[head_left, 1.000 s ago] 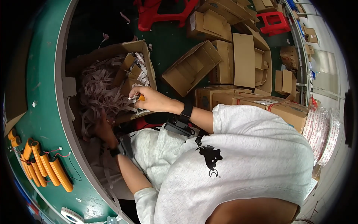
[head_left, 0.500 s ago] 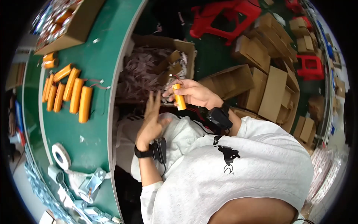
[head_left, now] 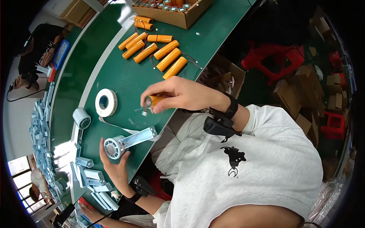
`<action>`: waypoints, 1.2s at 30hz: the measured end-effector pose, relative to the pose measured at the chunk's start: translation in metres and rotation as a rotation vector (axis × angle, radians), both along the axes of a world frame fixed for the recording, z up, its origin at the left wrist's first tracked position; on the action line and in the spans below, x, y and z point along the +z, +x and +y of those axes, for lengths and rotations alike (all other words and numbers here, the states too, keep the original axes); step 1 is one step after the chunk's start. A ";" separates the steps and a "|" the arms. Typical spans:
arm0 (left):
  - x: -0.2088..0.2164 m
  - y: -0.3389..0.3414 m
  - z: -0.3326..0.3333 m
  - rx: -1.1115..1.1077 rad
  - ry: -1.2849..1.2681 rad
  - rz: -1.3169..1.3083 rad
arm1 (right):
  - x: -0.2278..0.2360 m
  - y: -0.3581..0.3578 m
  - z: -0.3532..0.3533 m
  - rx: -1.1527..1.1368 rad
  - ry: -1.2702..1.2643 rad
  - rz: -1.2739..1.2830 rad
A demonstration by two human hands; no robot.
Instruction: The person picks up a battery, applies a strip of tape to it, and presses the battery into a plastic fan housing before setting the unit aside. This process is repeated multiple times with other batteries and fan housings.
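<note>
My right hand [head_left: 182, 93] is closed around an orange cylindrical battery [head_left: 155, 99], whose thin wires and small white plug stick out past the fingertips above the green table. Lower left, my left hand [head_left: 116, 169] has its thumb and fingers on either side of the round head of a light blue handheld fan [head_left: 113, 147]. The fan's long handle [head_left: 138, 137] points right, its inner side showing, and wires are visible near the head. My palm hides part of the fan's lower edge.
A white tape roll [head_left: 106, 102] lies above the fan, beside another light blue fan part [head_left: 81, 118]. Several orange batteries [head_left: 168, 59] lie farther off, below a cardboard box [head_left: 186, 19] of batteries. Light blue casings [head_left: 93, 174] pile lower left. Another person's hand [head_left: 89, 212] is near them.
My view has swung toward the table. My right hand has carried the battery from above the lap to over the table. My left hand, formerly empty, is now around the fan head.
</note>
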State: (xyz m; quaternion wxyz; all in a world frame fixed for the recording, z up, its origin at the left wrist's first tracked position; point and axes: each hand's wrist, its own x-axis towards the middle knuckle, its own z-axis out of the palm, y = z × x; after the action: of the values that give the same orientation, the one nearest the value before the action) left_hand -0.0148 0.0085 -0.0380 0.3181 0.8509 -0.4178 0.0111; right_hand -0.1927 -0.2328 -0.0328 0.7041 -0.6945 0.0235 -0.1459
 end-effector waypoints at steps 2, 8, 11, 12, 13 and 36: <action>0.000 0.013 0.005 -0.007 -0.022 0.202 | 0.009 0.032 0.002 -0.094 -0.169 0.058; 0.008 0.064 -0.004 -0.072 0.025 0.212 | -0.009 0.104 -0.004 -0.226 -0.650 -0.026; 0.022 0.095 0.025 -0.144 0.041 0.217 | -0.015 0.144 0.012 -0.082 -0.756 -0.010; 0.025 0.104 0.031 -0.136 0.073 0.298 | -0.018 0.151 0.011 -0.089 -0.760 -0.003; 0.027 0.110 0.036 -0.130 0.106 0.380 | -0.022 0.157 0.010 -0.066 -0.820 0.060; -0.020 -0.014 -0.029 -0.810 -1.131 1.345 | 0.002 0.086 0.058 0.025 -0.076 -0.309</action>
State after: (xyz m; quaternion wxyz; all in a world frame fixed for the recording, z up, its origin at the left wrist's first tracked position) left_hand -0.0288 -0.0204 -0.0581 0.8330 0.1922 -0.3428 -0.3895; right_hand -0.1071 -0.1745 -0.0307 0.6745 -0.6900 -0.0994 -0.2431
